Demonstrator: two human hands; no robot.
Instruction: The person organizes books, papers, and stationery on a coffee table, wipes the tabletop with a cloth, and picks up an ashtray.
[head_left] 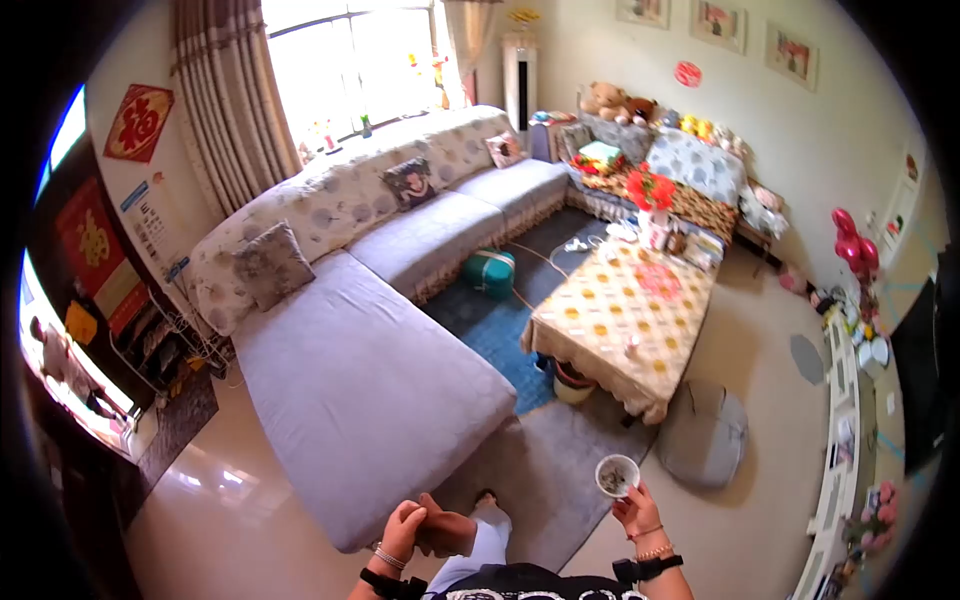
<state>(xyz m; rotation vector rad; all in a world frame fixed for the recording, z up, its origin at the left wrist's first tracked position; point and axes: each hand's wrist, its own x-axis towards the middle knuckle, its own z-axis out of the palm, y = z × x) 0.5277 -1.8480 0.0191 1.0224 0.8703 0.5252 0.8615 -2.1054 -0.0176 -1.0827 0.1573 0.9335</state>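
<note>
My right hand (638, 513) grips a small white cup (619, 460) by its side, with the opening facing up. Dark grey bits lie in the bottom of the cup. Lower in the view, my left hand (402, 528) is closed on a brown, soft-looking folded piece (448, 530), which hangs over my leg. What exactly this brown piece is, I cannot tell. Both hands are in front of my body, well apart, above the floor and the grey rug (570, 450).
A lilac-covered sofa (365, 390) runs along the left. Ahead stands a table (590, 312) with a patterned cloth, a bin (572, 385) under its near edge. A grey pouf (703, 435) sits right. A person (70, 365) is at the far-left doorway.
</note>
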